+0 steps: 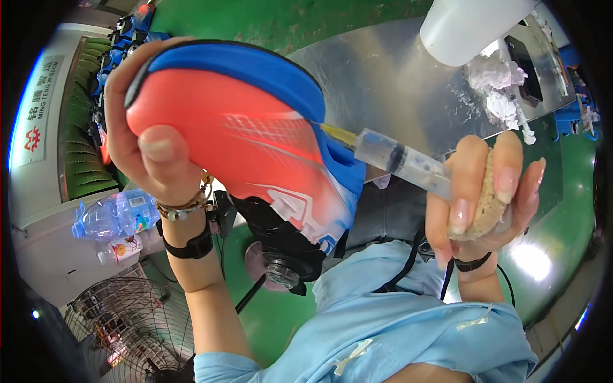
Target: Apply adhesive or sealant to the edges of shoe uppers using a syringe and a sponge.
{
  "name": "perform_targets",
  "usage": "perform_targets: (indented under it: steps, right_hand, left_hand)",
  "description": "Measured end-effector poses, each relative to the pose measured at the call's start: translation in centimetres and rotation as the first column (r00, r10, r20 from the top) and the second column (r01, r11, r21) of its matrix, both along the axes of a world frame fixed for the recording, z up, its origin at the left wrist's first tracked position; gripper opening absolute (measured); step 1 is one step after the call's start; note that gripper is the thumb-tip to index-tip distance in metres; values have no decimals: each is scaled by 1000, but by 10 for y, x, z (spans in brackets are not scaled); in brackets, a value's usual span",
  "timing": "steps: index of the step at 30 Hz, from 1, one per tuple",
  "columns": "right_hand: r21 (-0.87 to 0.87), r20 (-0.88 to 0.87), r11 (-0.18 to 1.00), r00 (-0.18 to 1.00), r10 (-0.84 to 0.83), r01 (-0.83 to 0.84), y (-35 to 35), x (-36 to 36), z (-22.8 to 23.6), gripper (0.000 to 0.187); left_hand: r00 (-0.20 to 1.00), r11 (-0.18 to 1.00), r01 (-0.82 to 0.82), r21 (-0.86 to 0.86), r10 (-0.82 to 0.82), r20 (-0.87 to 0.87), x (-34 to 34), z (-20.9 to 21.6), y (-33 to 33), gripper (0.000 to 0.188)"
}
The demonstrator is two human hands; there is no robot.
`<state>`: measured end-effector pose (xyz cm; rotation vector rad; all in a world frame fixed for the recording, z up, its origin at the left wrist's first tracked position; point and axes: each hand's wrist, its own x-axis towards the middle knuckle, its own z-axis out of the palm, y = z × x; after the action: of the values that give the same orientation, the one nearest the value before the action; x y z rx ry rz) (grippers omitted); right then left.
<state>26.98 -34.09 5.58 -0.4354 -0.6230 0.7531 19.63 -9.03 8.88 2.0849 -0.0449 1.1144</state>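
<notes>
Clamped: left hand (165,172) on shoe (217,127), right hand (469,182) round syringe (405,164) and sponge (486,204). Worktop (377,89): steel; tub (469,32) at far edge, tissue (495,80) toward right edge. Shoe: red-blue, held up before worktop's left edge. Syringe: yellow tip (338,135) at shoe's join. Step, seemingly: applying there. Next move called for steady tip, gentle pressure.

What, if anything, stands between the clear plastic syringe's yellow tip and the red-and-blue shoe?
Nothing visible. The syringe tip appears to reach the shoe, though actual contact is unclear. The porous beige sponge sits in the right grip, off that line.
</notes>
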Motion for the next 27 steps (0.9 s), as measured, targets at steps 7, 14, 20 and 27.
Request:
perform_targets:
  steps: [7, 14, 20, 27]
  right_hand:
    - [-29, -206, 999, 977, -47, 42, 8, -13, -34, 48]
    - [-59, -292, 998, 957, -1, -17, -1, -19, -53, 47]
    - [-136, -315, 991, 948, -35, -9, -15, -28, -62, 47]
    - [-190, -316, 981, 942, -110, 51, -25, -32, -72, 47]
  left_hand:
    - [995, 993, -98, -61, 97, -20, 4, -10, 3, 42]
    - [966, 961, -254, -113, 246, -78, 2, -23, 31, 42]
    - [929, 922, -366, -126, 354, -109, 2, -33, 57, 42]
    - [905, 890, -420, -177, 399, -145, 3, -51, 75, 42]
